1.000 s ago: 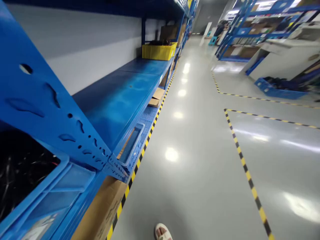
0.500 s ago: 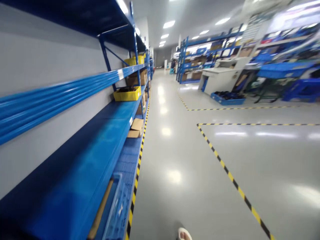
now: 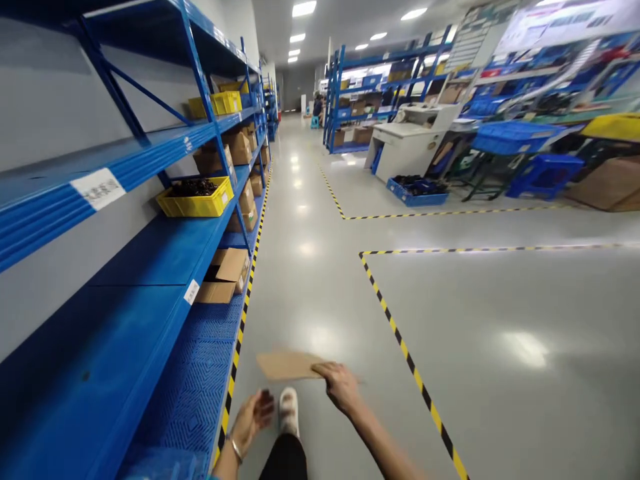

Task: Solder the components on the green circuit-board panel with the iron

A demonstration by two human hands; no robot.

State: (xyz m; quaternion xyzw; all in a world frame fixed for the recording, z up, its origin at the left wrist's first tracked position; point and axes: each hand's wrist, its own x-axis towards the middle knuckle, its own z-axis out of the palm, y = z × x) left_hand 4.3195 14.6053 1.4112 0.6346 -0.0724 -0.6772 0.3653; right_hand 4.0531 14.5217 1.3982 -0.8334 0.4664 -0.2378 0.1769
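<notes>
Two grips show low in view, just ahead of my sandal [image 3: 289, 412]. My right grip [image 3: 341, 388] is closed on a cardboard sheet [image 3: 289, 365], which sticks out flat to the left of that grip, above the floor [image 3: 320, 293]. My left grip [image 3: 253, 420] is open and holds nothing, its fingers [image 3: 265, 400] spread, and it sits just left of the sandal and below the sheet, well short of touching it. A bangle [image 3: 237, 451] circles that wrist.

Left of both grips runs a blue shelf rack [image 3: 195, 87]. Nearest my left grip is a blue mesh mat [image 3: 193, 387] on its lowest level, and above that stands an opened carton [image 3: 225, 275] — flaps up, a white label on the shelf edge beside it. Further along sits a yellow bin [image 3: 195, 198] of dark parts, with more cartons beyond.

Right of my right grip, black-and-yellow tape [image 3: 405, 353] marks the floor. Far ahead of both grips are a white desk [image 3: 405, 150] and a blue crate [image 3: 417, 192] on the floor, and a person [image 3: 317, 107] is at the far end, too small to make out.
</notes>
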